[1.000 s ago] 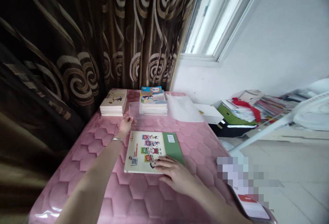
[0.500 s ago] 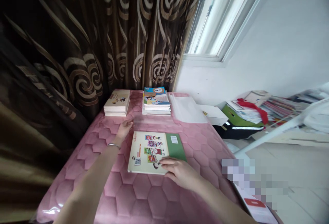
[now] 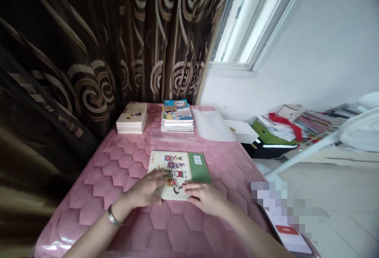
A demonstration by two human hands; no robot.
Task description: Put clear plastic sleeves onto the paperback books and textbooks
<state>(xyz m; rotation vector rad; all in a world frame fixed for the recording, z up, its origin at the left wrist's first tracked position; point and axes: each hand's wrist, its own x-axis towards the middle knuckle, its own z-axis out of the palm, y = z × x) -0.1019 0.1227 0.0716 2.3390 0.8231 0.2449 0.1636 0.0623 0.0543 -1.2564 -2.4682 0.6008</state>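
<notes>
A cream and green book (image 3: 197,175) lies flat with its back cover up, showing cartoon figures and a barcode. My left hand (image 3: 148,189) rests over its left front part with the fingers spread, hiding some of the print. Lying on the lower right of the cover is my right hand (image 3: 205,199), its fingers stretched out. Just behind the book a clear plastic sheet (image 3: 177,142) lies on the table, hard to make out against the pink.
The pink quilted-pattern table (image 3: 177,230) carries a stack of cream books (image 3: 132,118), a stack topped by a blue textbook (image 3: 177,112), and translucent plastic sheets (image 3: 213,126). A white box (image 3: 242,131) and a black-green bin (image 3: 272,147) with papers stand beyond its right edge.
My left hand has come back from the plastic sheet behind the book and down onto the cover. My right hand has stayed on the book. The view has shifted slightly.
</notes>
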